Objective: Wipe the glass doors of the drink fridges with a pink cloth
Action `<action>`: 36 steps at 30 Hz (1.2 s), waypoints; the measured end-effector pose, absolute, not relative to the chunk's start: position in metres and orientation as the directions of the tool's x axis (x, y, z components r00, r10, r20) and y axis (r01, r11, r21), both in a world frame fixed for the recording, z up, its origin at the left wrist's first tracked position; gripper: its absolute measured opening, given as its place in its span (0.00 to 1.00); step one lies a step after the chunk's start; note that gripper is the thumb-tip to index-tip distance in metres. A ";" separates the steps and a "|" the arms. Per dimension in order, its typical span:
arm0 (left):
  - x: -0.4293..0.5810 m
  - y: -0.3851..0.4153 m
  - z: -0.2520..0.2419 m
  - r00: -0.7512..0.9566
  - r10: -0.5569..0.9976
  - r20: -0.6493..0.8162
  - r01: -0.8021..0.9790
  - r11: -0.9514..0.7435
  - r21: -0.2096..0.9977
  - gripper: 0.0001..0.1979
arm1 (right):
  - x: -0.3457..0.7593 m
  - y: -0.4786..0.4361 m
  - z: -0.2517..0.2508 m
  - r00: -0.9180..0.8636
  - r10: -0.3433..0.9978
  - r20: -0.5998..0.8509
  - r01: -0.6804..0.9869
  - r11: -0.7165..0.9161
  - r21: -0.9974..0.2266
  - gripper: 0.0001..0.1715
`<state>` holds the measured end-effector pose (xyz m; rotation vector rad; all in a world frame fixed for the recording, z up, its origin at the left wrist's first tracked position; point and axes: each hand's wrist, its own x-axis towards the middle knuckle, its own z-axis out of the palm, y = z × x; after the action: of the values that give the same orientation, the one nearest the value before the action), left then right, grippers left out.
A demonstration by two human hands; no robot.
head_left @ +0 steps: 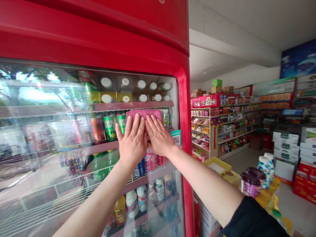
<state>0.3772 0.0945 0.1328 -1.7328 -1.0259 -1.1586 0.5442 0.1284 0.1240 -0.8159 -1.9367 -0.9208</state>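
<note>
Pink cloth (pixel 144 113) against glass door (pixel 56 125); QR sticker (pixel 176 139) at its 4 o'clock.
Left hand (pixel 132 140) and right hand (pixel 158 135) flat over it, fingers slightly spread, unpinched, presumably sharing pressure.

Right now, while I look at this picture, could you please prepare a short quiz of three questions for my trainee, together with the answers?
1. What is under the left hand and the right hand, against the glass door?
2. True or false: the QR-code label is to the left of both hands in the picture.
3. The bottle caps above the hands are: A) blue, B) white, C) black.

Key:
1. A pink cloth.
2. False: the QR-code label is to the right of them.
3. B.
</note>
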 end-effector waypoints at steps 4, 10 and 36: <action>0.412 0.111 0.148 0.377 0.184 0.908 0.871 -0.404 -0.280 0.33 | 0.577 0.138 0.122 -0.348 0.232 0.908 0.853 0.481 0.204 0.52; 0.443 0.116 0.141 0.501 0.225 0.836 0.829 -0.401 -0.389 0.34 | 0.599 0.141 0.090 -0.221 0.300 0.928 0.889 0.453 0.065 0.60; 0.472 0.126 0.204 0.571 0.220 0.791 0.784 -0.433 -0.445 0.33 | 0.612 0.156 0.134 -0.157 0.245 0.957 0.900 0.433 0.037 0.65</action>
<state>0.4724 0.1257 0.2042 -1.9481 -0.8069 -0.8323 0.6124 0.1557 0.1342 -1.0120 -1.6601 -0.7986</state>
